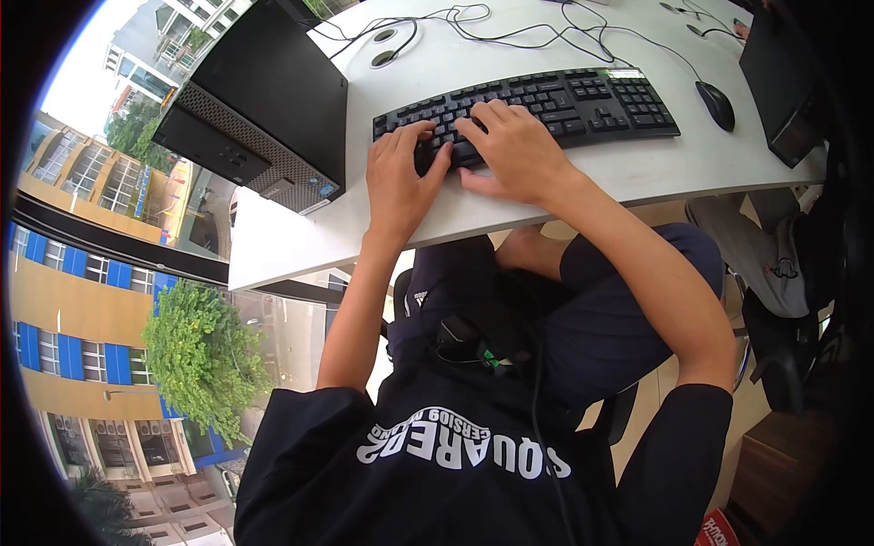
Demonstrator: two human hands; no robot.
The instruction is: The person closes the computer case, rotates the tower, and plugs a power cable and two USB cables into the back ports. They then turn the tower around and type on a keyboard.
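Observation:
A black keyboard (583,105) lies on the white desk (628,173), angled slightly across it. My left hand (405,173) rests on its left end, fingers bent over the keys and thumb apart near the front edge. Just right of it, my right hand (510,150) lies over the middle-left keys with curled fingertips on them; its thumb reaches out over the desk by the keyboard's front edge. Neither hand holds anything. To the right of the keyboard sits a black mouse (716,106), touched by no hand.
A black computer tower (264,100) stands on the desk at the left, beside the window. Another dark case (787,91) stands at the right. Cables (546,32) run across the back of the desk. A person's grey-clad leg (751,255) shows at the right below the desk.

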